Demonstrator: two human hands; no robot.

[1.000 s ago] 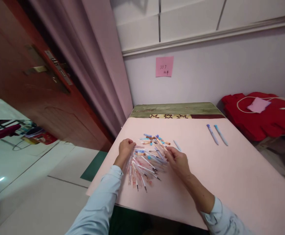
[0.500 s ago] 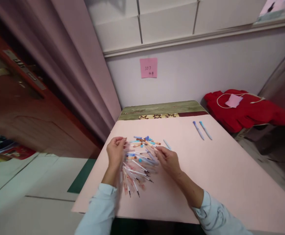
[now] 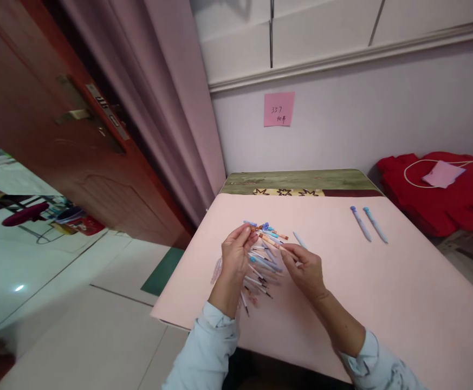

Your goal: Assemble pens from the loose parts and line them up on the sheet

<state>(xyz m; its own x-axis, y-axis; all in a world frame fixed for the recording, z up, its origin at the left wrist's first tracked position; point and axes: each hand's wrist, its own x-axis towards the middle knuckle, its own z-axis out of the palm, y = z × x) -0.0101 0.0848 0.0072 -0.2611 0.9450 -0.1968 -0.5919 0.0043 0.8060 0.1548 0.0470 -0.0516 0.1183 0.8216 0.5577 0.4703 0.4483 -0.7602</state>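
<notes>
A heap of several pen parts (image 3: 260,254), thin refills, clear barrels and blue and orange caps, lies on a pink sheet (image 3: 342,292) that covers the table. My left hand (image 3: 236,254) is raised over the heap's left side, its fingertips pinched on a small part. My right hand (image 3: 306,268) sits at the heap's right side, fingers pinched on an orange-tipped pen piece (image 3: 271,241) that points toward the left hand. Two assembled pens (image 3: 368,223) with blue ends lie side by side at the far right of the sheet.
A single pale pen (image 3: 300,239) lies just right of the heap. Red cloth with a pink pouch (image 3: 439,184) sits to the table's right. A wooden door (image 3: 57,141) and a curtain (image 3: 171,97) stand on the left. A pink note (image 3: 279,109) is stuck on the wall.
My left hand has lifted from the heap's left edge and moved right, toward my right hand. The right hand now pinches an orange-tipped piece. The view swung right and then back.
</notes>
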